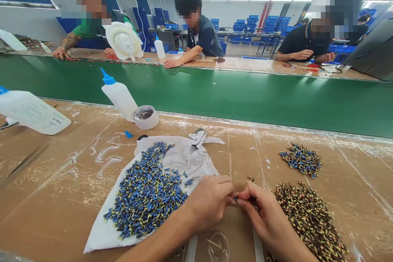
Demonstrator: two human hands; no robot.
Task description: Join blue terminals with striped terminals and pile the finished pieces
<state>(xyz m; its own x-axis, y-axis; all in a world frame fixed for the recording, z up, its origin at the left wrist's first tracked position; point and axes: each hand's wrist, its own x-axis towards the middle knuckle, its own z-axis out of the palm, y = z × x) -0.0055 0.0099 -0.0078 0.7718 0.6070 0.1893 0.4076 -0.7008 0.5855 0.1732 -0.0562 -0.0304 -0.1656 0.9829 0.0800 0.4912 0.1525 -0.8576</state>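
Observation:
My left hand (211,197) and my right hand (256,204) meet at the front middle of the bench, fingertips pinched together. Between them shows a tiny blue and dark piece (236,197), mostly hidden by the fingers. Left of my hands, a heap of small blue, black and yellow pieces (147,192) lies on a white cloth (98,229). Beside my right hand spreads a pile of small dark brown and yellow pieces (310,221). Farther back on the right sits a smaller pile of blue, yellow and dark pieces (302,159). Below my hands is a clear round dish (218,249) with a thin stick in it.
A white squeeze bottle (119,96) stands behind a tape roll (150,122). Another bottle (33,110) lies at left, near tweezers (26,159). Beyond the bench runs a green belt (199,90). Several people sit across it, near a white fan (123,41).

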